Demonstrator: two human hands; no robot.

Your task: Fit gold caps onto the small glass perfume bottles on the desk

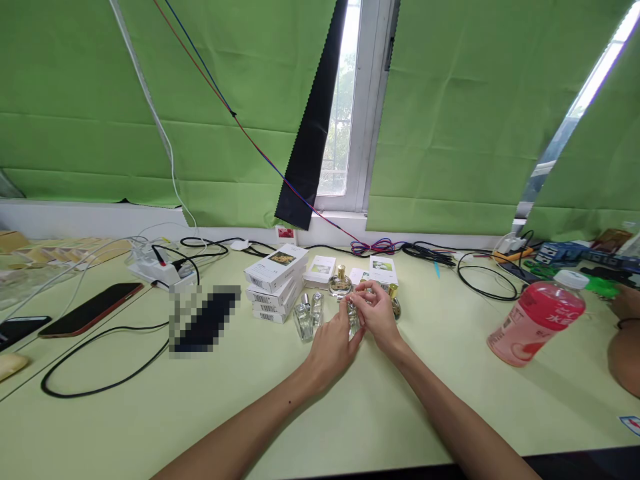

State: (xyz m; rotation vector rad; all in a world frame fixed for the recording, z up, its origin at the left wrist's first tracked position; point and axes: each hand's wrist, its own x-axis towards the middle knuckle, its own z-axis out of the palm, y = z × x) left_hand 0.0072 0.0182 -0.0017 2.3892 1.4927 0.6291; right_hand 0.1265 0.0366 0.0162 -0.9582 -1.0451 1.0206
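My left hand (330,341) is closed around a small clear glass perfume bottle (353,320), which stands mostly hidden behind the fingers. My right hand (381,316) pinches at the top of the same bottle, and its fingertips meet those of my left hand. Whether a cap is between them cannot be made out. Left of my hands are two clear perfume bottles, a taller one (303,320) leaning slightly and a slimmer one (317,309). Behind stands a round bottle with a gold cap (341,283). Another gold-capped bottle (394,300) is partly covered by my right hand.
A stack of white boxes (273,293) stands left of the bottles; more white boxes (383,269) lie behind. At right are a pink drink bottle (537,320) and another person's arm (625,353). Phones (93,310), a power strip (160,267) and cables occupy the left.
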